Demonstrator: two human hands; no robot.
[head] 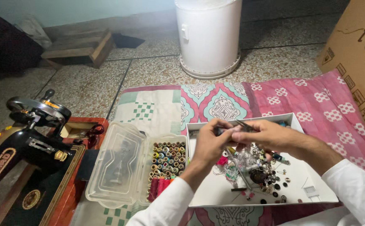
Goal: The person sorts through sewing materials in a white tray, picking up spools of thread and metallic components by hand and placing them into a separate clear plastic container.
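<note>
Both hands are raised together over a shallow white box (316,184). The left hand (209,142) is closed around a small dark object (219,130), pinched at the fingertips; what kind of object it is cannot be told. The right hand (266,136) is closed on thin metal tweezers (244,124), whose tips are pointed toward the dark object and are seen just beside it, between the 2 hands. White sleeves are worn on both arms.

Directly under the hands, inside the white box, a loose heap of sewing notions (253,167) is spread: bobbins, small spools, tangled thread and dark buttons. Just left of the box, a clear plastic case (165,167) packed with upright thread spools in many colours is set, its hinged lid (115,167) laid open to the left. Box and case are rested on a patterned pink, teal and cream quilt (329,100) spread on the floor. Further left, a black sewing machine (27,146) on a wooden base is placed. Beyond the quilt, a white plastic bin (209,37) is stood on the speckled floor, and a cardboard carton (358,54) is seen at the right edge.
</note>
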